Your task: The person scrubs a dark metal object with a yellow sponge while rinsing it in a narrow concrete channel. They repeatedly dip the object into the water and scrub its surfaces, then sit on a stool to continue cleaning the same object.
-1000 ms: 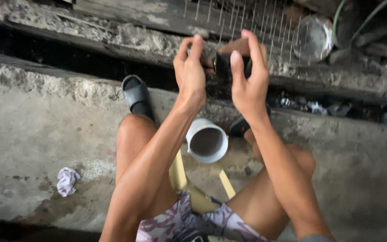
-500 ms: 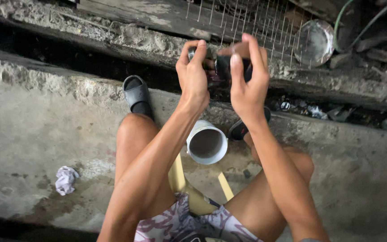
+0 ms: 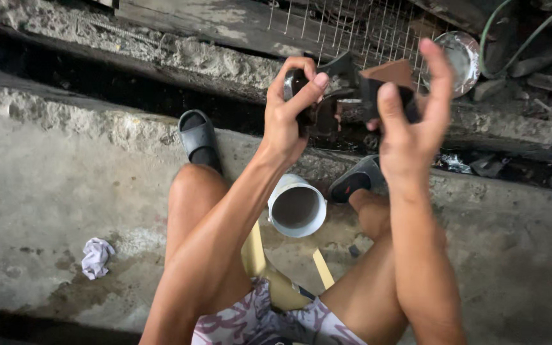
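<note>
A rough outdoor work spot, like a backyard or building site: bare stained concrete floor (image 3: 52, 191), a dark drainage gutter (image 3: 97, 83) along it, wire mesh (image 3: 352, 29), weathered planks (image 3: 225, 22), and a green hose (image 3: 499, 32).

Arms: bare to above the elbow, no sleeves, watch or rings in view.
Left hand (image 3: 289, 121): ungloved.
Right hand (image 3: 410, 124): ungloved.
Shorts (image 3: 250, 322): patterned, white with maroon swirls.
Legs: bare from the knee down.
Footwear: dark grey moulded slides (image 3: 198, 137), one on each foot.
</note>
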